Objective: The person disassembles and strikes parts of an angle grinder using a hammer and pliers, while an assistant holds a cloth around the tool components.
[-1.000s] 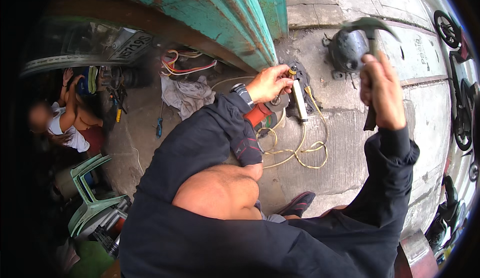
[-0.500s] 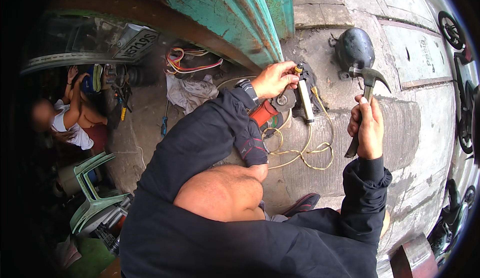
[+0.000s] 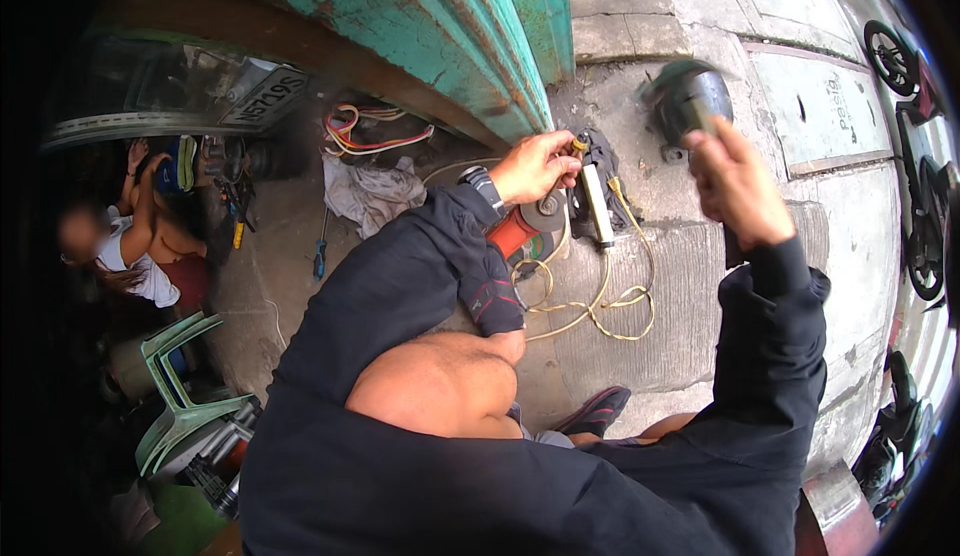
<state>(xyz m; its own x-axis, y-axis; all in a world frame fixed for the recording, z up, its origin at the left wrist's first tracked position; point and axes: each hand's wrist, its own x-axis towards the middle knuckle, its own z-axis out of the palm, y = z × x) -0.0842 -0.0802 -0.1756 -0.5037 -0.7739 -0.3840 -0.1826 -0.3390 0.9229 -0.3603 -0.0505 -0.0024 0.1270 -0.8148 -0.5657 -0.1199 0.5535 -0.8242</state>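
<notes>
My right hand [image 3: 738, 186] is closed round the handle of a claw hammer [image 3: 708, 116]. The hammer is raised and smeared by motion, its head in front of a round black helmet-like thing [image 3: 715, 101]. At the lower edge of the green metal door [image 3: 470, 56], my left hand [image 3: 535, 169] pinches with thumb and fingers. What lies between them is too small to name. A small yellow and dark piece [image 3: 579, 145] shows at the fingertips. Below that hand lie a red angle grinder [image 3: 513, 232] with a grey disc and a white power strip [image 3: 597, 206].
A yellow cord [image 3: 590, 311] loops over the concrete. To the left are a grey rag [image 3: 370, 191], red and white wires [image 3: 350, 136], a blue-handled screwdriver [image 3: 320, 258] and a green plastic chair [image 3: 170, 386]. A person [image 3: 140, 246] sits at far left; motorcycles [image 3: 925, 206] stand at far right.
My right hand has swung the hammer, moving upward and a little right while the hammer head shifted left. My left hand keeps its pinch at the door edge. The whole view has shifted slightly.
</notes>
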